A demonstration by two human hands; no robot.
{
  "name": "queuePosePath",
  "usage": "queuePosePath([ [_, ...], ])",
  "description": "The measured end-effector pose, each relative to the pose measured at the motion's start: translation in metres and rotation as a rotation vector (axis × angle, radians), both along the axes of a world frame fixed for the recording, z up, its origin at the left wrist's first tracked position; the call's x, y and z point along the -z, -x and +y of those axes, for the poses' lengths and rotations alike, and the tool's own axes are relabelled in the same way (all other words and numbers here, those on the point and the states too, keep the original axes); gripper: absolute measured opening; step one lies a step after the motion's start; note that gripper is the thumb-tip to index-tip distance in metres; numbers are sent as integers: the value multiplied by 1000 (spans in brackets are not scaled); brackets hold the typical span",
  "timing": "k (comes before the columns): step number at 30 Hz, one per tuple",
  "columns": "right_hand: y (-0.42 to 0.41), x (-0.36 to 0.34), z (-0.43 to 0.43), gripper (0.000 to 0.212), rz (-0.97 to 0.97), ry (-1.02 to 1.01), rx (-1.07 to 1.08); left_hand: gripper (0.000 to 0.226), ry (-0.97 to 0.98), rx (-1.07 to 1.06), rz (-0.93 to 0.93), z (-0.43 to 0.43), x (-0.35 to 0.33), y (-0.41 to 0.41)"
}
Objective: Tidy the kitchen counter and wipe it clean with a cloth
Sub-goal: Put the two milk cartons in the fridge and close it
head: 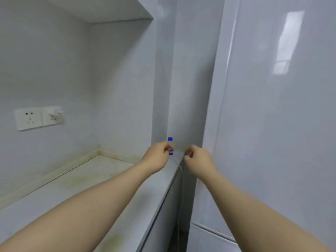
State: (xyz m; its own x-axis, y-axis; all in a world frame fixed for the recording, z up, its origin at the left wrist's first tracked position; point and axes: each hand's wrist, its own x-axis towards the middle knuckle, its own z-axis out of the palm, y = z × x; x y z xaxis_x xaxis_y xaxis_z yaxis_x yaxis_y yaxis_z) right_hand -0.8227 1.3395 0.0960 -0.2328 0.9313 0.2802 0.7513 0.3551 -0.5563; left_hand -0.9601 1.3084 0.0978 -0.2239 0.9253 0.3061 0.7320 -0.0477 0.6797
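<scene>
Blue-capped bottle point(170, 140) in left hand point(160, 154); right hand point(197, 156) just beside

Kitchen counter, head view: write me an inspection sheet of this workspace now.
Surface: counter, white, yellowish stains.
Job's things: small blue-capped bottle at the far end; no cloth seen.
Clutter: nothing seen.
Hands: left hand grips the bottle; right hand seems to pinch the thin cable.
Cables: thin cable hangs down off the counter's edge.
Surroundings: wall sockets at left, glossy white panel at right.
</scene>
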Motion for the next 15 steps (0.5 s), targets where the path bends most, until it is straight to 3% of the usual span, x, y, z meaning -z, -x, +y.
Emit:
queuePosePath([
  [4,-51,-16,-1,26,12,-49,105,35,-30,161,-150,30,-29,-55],
  [10,-80,-26,-3,25,-24,-77,165,46,12,328,-568,44,-42,-102],
  [15,-76,-26,-10,22,-18,-58,186,42,44,350,-596,35,-42,-99],
])
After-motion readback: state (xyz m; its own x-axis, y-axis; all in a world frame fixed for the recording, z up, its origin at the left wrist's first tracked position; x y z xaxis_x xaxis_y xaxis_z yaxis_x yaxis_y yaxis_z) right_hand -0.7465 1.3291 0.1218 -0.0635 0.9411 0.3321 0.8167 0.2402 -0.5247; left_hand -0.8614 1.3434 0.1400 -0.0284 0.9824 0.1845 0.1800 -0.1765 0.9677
